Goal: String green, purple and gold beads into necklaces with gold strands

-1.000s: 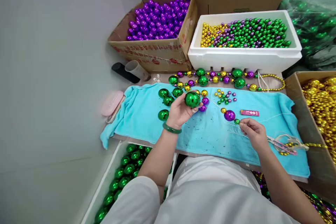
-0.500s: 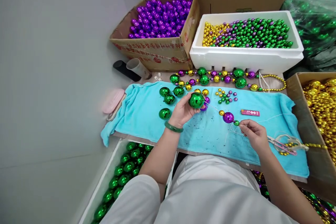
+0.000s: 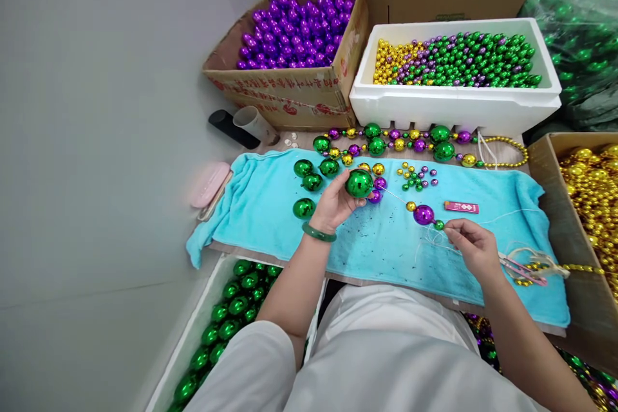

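Observation:
My left hand (image 3: 334, 204), with a green bangle on the wrist, grips a large shiny green ball (image 3: 359, 183) over a turquoise towel (image 3: 386, 244). A thin needle runs from the ball toward a gold bead, a purple ball (image 3: 423, 214) and a small green bead threaded in a row. My right hand (image 3: 472, 245) is pinched on the thread just behind the small green bead. Loose green balls (image 3: 309, 180) lie left of my left hand, and small mixed beads (image 3: 418, 176) lie beyond the needle.
A strung necklace (image 3: 410, 143) lies along the towel's far edge. Behind stand a cardboard box of purple balls (image 3: 299, 26) and a foam box of mixed beads (image 3: 454, 61). Gold balls (image 3: 589, 187) fill a box at right, green balls (image 3: 226, 315) a bin below left. Scissors (image 3: 524, 267) rest at right.
My left hand has shifted the green ball slightly rightward onto the needle tip. My right hand has moved a little right with the thread. The view has shifted slightly.

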`<state>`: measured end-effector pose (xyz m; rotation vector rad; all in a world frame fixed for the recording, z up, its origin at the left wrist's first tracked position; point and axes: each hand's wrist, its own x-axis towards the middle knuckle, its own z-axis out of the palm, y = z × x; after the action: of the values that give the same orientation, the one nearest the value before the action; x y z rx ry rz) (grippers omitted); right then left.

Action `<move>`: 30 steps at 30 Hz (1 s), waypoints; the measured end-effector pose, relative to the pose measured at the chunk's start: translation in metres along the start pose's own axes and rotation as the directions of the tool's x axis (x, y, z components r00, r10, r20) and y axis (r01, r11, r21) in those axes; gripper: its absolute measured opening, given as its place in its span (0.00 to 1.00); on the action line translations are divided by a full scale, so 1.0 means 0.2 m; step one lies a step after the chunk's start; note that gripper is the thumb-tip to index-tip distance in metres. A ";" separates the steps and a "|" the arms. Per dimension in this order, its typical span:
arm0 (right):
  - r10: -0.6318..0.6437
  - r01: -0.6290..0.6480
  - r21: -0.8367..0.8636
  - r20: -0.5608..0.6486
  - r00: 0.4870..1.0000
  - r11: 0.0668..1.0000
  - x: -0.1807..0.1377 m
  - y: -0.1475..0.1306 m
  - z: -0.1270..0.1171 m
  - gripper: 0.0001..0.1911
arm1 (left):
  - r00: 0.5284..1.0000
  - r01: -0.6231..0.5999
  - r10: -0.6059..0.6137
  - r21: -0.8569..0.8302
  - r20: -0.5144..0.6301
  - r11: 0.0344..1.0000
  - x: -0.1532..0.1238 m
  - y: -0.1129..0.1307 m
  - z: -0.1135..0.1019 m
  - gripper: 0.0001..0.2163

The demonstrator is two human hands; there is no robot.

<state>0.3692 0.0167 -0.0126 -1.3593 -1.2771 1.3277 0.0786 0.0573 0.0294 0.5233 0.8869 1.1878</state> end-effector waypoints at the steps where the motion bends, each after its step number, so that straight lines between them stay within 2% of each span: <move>1: -0.003 0.003 -0.003 0.002 1.000 1.000 0.00 0.00 0.00 0.10 | 1.000 0.005 -0.005 -0.004 -0.001 1.000 0.00 0.00 0.00 0.17; 9: -0.043 0.046 -0.057 0.041 0.998 0.997 -0.01 0.00 0.01 0.11 | 1.000 0.021 -0.021 -0.014 0.005 1.000 0.01 -0.01 0.00 0.17; 16: -0.038 0.039 -0.045 0.018 0.999 0.998 -0.02 -0.02 0.00 0.11 | 0.999 0.047 -0.047 -0.023 0.003 0.999 0.00 -0.01 0.00 0.18; 30: -0.042 0.043 -0.070 0.018 0.999 0.997 -0.02 -0.01 0.00 0.11 | 1.000 -0.013 0.013 0.011 0.011 1.000 0.00 -0.04 0.00 0.18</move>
<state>0.3694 0.0130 -0.0108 -1.3638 -1.3679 1.2782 0.0825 0.0552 0.0225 0.5450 0.8821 1.1911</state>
